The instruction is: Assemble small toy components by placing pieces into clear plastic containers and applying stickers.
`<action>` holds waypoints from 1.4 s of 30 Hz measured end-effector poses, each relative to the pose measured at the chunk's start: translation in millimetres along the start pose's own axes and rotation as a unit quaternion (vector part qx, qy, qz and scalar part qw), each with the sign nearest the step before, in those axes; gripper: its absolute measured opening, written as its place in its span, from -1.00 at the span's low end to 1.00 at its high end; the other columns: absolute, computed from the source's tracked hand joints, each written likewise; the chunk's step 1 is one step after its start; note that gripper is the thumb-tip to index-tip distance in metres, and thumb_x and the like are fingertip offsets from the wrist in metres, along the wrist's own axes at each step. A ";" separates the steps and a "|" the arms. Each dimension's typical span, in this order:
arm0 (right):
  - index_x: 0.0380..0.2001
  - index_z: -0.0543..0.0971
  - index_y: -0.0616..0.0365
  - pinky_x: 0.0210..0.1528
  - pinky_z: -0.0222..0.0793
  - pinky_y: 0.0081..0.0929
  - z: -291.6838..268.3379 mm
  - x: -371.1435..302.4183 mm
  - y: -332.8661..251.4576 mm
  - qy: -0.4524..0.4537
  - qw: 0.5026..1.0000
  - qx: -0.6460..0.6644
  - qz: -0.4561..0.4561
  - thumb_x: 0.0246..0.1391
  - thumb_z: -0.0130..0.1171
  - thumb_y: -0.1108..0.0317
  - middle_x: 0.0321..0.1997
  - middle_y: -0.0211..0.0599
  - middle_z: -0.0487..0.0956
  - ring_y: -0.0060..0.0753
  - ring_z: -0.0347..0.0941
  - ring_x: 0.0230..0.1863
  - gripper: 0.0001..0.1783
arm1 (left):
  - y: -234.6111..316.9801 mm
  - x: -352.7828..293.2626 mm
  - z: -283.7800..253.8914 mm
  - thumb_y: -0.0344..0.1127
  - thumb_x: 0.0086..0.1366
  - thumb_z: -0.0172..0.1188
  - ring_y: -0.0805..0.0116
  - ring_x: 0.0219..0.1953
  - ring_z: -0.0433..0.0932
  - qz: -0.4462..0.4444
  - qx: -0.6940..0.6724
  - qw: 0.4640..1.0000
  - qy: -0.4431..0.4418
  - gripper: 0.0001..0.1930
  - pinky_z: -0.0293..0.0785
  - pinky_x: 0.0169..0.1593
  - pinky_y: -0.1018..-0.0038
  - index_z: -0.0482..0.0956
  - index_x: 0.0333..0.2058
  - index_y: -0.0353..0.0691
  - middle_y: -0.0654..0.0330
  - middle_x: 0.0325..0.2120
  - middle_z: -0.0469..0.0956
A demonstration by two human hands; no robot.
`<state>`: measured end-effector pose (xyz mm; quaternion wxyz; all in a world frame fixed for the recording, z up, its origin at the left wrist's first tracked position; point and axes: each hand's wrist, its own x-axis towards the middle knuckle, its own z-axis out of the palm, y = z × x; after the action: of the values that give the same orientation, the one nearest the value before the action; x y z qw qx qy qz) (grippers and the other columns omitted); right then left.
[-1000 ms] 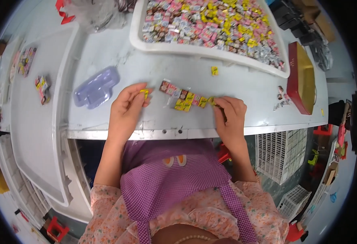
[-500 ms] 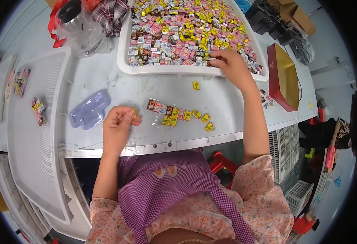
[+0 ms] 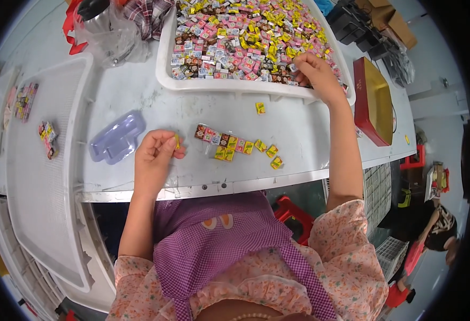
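A pale, scuffed surface (image 3: 299, 128) spreads below us, its front edge running just beyond a purple checked apron (image 3: 219, 241). Near that edge, three loose yellow pieces (image 3: 272, 151) lie just beside the right end of a row of small wrapped pieces (image 3: 232, 143). We see brown, pink and yellow wrappers in the row, two more yellow ones set along its near side, and clear plastic (image 3: 209, 151) showing around them. To its left, the left grip (image 3: 156, 153) is pinched on one yellow piece (image 3: 177, 142) between thumb and fingers. Farther left we find a translucent violet-blue tray (image 3: 118, 136), then a white mesh tray (image 3: 42, 198) bearing two small bundles (image 3: 48, 139). Beyond the row, a lone yellow piece (image 3: 260, 108) lies before a large white bin (image 3: 235, 86) heaped with wrapped pieces. The right grip (image 3: 320, 77) reaches over the bin's near right part, fingers curled at the heap; we cannot tell whether it holds anything. Right of the bin sits a red box with a gold inside (image 3: 376, 101).
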<state>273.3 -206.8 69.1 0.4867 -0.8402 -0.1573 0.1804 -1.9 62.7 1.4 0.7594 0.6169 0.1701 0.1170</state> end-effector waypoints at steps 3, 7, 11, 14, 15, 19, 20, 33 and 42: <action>-0.34 0.52 0.10 -0.37 0.29 -0.69 -1.2 -1.5 1.4 -0.005 1.000 0.028 -0.004 0.20 0.03 0.30 -0.40 -0.51 0.52 -0.73 0.34 -0.43 -0.86 | 0.1 -0.3 0.1 -0.42 0.33 0.07 0.43 -0.38 0.54 0.006 -0.004 1.000 -0.003 -0.86 0.50 -0.25 0.51 0.43 -0.19 -0.35 0.14 -0.37 0.55; -0.23 0.53 0.14 -0.40 0.27 -0.66 15.7 4.2 -3.8 -0.028 0.989 -0.091 -0.116 0.18 0.02 0.37 -0.33 -0.51 0.55 -0.71 0.35 -0.43 -0.84 | 0.9 0.0 0.6 -0.42 0.33 0.06 0.44 -0.38 0.54 -0.003 0.012 1.000 0.001 -0.88 0.47 -0.24 0.52 0.44 -0.19 -0.31 0.15 -0.35 0.57; -0.13 0.53 0.16 -0.31 0.33 -0.52 37.4 6.4 -16.8 -0.031 0.935 -0.289 -0.205 0.11 0.09 0.43 -0.25 -0.35 0.56 -0.50 0.42 -0.37 -0.77 | 4.6 -0.6 3.1 -0.43 0.33 0.06 0.43 -0.37 0.55 -0.012 0.033 0.999 0.013 -0.86 0.49 -0.25 0.53 0.43 -0.19 -0.36 0.14 -0.36 0.55; -0.15 0.54 0.18 -0.19 0.37 -0.40 41.9 8.8 -24.3 -0.037 0.904 -0.365 -0.218 0.10 0.12 0.41 -0.23 -0.17 0.55 -0.24 0.46 -0.30 -0.77 | 5.4 2.0 3.6 -0.43 0.33 0.06 0.44 -0.37 0.55 -0.013 0.024 1.000 0.015 -0.86 0.49 -0.25 0.54 0.43 -0.19 -0.36 0.14 -0.35 0.56; -0.17 0.54 0.19 -0.18 0.36 -0.40 39.7 10.8 -21.6 -0.017 0.898 -0.370 -0.239 0.10 0.12 0.41 -0.23 -0.17 0.55 -0.24 0.47 -0.29 -0.79 | 4.7 2.6 4.8 -0.43 0.32 0.07 0.46 -0.38 0.54 -0.012 0.020 1.000 0.010 -0.86 0.49 -0.26 0.56 0.44 -0.20 -0.36 0.16 -0.36 0.56; -0.21 0.53 0.22 -0.19 0.36 -0.44 36.3 -10.3 -35.5 0.046 0.901 -0.329 -0.280 0.11 0.13 0.39 -0.28 -0.19 0.53 -0.26 0.47 -0.27 -0.81 | 5.1 1.2 3.8 -0.43 0.31 0.11 0.52 -0.40 0.51 0.008 0.046 0.999 -0.011 -0.87 0.46 -0.29 0.60 0.44 -0.21 -0.34 0.21 -0.36 0.56; -0.22 0.53 0.23 -0.21 0.36 -0.45 39.3 -21.8 -42.1 0.045 0.925 -0.279 -0.254 0.11 0.13 0.38 -0.30 -0.21 0.53 -0.26 0.46 -0.28 -0.81 | 3.4 2.2 1.6 -0.43 0.31 0.11 0.52 -0.40 0.51 0.006 0.046 0.999 -0.007 -0.87 0.46 -0.29 0.60 0.44 -0.21 -0.34 0.21 -0.36 0.56; -0.27 0.56 0.21 -0.26 0.36 -0.42 134.9 -98.5 -50.6 -0.192 0.944 -0.131 -0.234 0.08 0.11 0.45 -0.35 -0.22 0.49 -0.22 0.45 -0.31 -0.86 | 31.5 -11.0 27.6 -0.52 0.18 0.20 0.62 -0.39 0.44 0.053 0.166 0.979 -0.107 -0.85 0.33 -0.32 0.68 0.59 -0.24 -0.28 0.31 -0.32 0.58; -0.13 0.55 0.22 -0.29 0.39 -0.61 125.6 -105.6 -24.6 -0.068 0.990 0.099 -0.068 0.11 0.06 0.56 -0.32 -0.35 0.54 -0.54 0.48 -0.36 -0.76 | 18.8 -15.4 43.1 -0.51 0.14 0.22 0.54 -0.44 0.46 0.062 0.306 0.949 -0.034 -0.88 0.36 -0.40 0.61 0.59 -0.30 -0.32 0.23 -0.42 0.56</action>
<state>120.3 -145.9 48.6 0.5672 -0.7608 -0.2282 0.2177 2.0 22.0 29.4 0.5308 0.8325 0.1336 0.0854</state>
